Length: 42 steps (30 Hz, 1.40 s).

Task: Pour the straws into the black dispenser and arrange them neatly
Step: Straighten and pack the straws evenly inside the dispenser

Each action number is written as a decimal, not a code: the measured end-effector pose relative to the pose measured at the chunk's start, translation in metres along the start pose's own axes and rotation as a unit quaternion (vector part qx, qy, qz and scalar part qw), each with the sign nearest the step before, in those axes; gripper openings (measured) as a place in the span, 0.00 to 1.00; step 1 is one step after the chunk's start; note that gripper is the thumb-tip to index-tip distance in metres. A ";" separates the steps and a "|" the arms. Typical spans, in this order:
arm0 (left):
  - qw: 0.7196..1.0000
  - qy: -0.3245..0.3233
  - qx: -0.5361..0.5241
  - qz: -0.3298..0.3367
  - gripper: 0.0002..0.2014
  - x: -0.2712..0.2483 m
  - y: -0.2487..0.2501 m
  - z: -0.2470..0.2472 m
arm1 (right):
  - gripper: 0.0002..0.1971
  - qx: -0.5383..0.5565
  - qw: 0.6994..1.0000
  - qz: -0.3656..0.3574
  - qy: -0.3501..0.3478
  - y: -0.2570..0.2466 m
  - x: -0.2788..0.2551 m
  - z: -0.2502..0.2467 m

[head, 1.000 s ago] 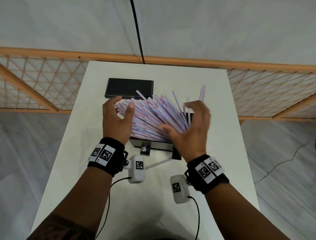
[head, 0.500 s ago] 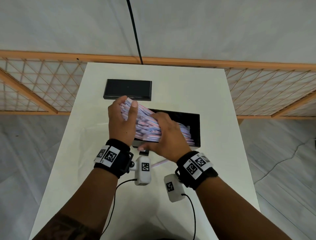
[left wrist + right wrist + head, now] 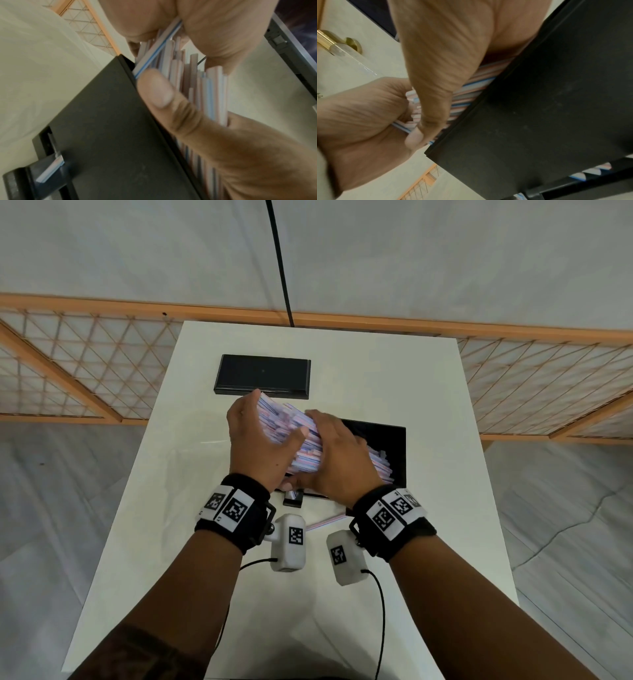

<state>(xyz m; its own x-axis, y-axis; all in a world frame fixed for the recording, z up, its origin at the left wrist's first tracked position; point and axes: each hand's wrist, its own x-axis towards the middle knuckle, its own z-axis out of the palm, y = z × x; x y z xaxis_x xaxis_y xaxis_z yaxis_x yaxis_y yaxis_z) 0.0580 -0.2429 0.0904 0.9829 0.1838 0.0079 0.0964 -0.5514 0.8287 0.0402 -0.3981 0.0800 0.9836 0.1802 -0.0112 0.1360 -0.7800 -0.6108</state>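
A thick bundle of pink, blue and white striped straws point(image 3: 291, 433) lies slanted in the open black dispenser point(image 3: 394, 443), its left end sticking up over the left rim. My left hand point(image 3: 255, 446) cups that raised end, fingers behind it and thumb point(image 3: 154, 89) pressing across the front. My right hand point(image 3: 337, 460) lies over the middle of the bundle with its thumb point(image 3: 428, 108) down the near side, squeezing the straws point(image 3: 471, 92) against the dispenser wall point(image 3: 556, 108). The right ends of the straws sit inside the box.
The dispenser's flat black lid point(image 3: 262, 376) lies at the back left of the white table point(image 3: 428, 542). One stray straw point(image 3: 325, 522) lies on the table in front of the dispenser, near its small front tray point(image 3: 293, 498). Wooden lattice panels flank the table.
The straws went from a loose upright fan to a tight bundle lying in the dispenser. My right hand slid left over them, and my left thumb closed onto the bundle's end.
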 end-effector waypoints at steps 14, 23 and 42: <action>1.000 0.025 0.004 0.009 0.33 0.001 0.011 0.001 | 0.45 0.053 0.986 -0.049 0.153 0.009 -0.038 -0.014; 0.999 0.032 0.003 -0.010 0.30 0.004 0.007 0.003 | 0.44 0.012 0.998 -0.030 0.050 0.017 -0.031 -0.005; 0.999 -0.047 0.003 -0.007 0.57 0.000 0.002 0.001 | 0.44 0.005 0.983 0.022 -0.180 0.011 0.027 -0.008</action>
<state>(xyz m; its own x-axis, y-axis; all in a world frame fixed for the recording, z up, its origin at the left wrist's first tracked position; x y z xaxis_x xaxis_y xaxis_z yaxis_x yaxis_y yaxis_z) 0.0582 -0.2447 0.0920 0.9919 0.1144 -0.0557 0.1102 -0.5547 0.8247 0.0693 -0.4072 0.0794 0.8820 0.3488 -0.3170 0.0917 -0.7867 -0.6105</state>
